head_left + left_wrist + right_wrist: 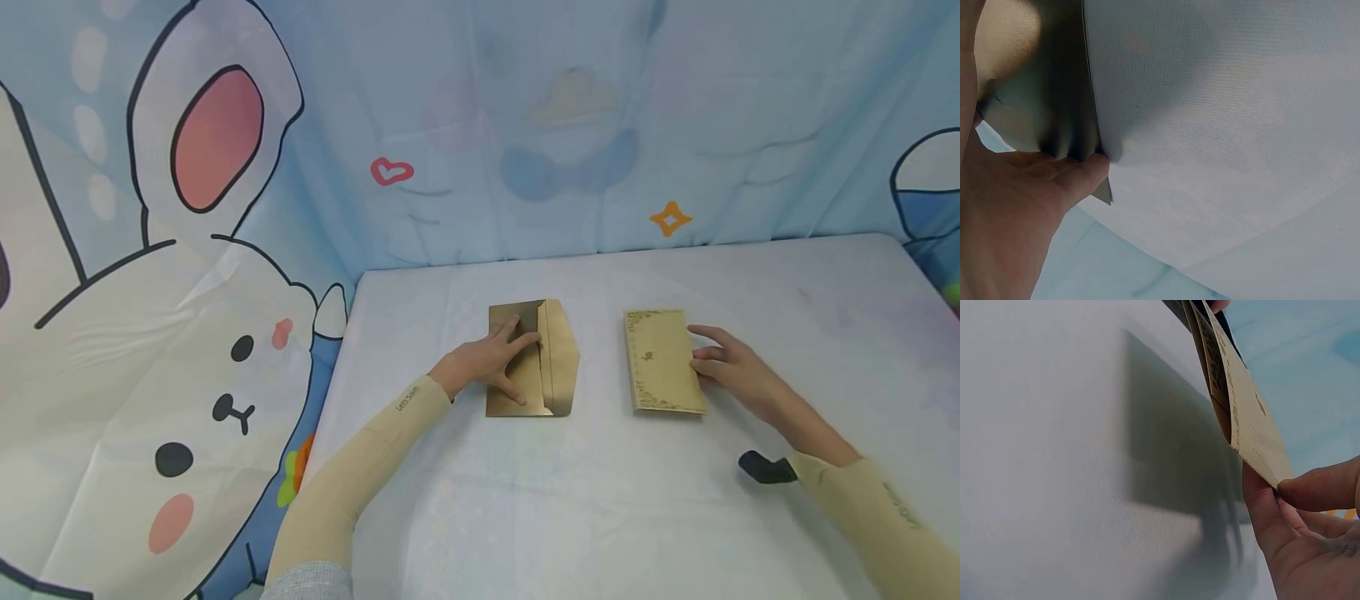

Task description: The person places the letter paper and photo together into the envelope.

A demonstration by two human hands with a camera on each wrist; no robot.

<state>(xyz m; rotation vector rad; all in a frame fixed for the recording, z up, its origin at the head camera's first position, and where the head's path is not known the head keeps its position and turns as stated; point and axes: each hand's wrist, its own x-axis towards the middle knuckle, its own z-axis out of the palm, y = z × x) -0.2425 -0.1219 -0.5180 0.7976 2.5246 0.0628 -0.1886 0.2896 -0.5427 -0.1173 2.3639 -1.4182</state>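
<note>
Gold envelope (525, 367); tan card (663, 361), ornate border; white table (787, 317).

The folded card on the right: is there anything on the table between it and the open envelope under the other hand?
Nothing visible. Between the folded card, whose right edge the right hand pinches, and the envelope, which the left hand presses flat, lies only bare tablecloth. The envelope's flap is open towards the card.

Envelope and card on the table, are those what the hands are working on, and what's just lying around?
In hand:
gold envelope, flap open, under the left hand
patterned card, its edge pinched by the right hand

Lying about:
small black object by the right wrist
cartoon backdrop
</note>
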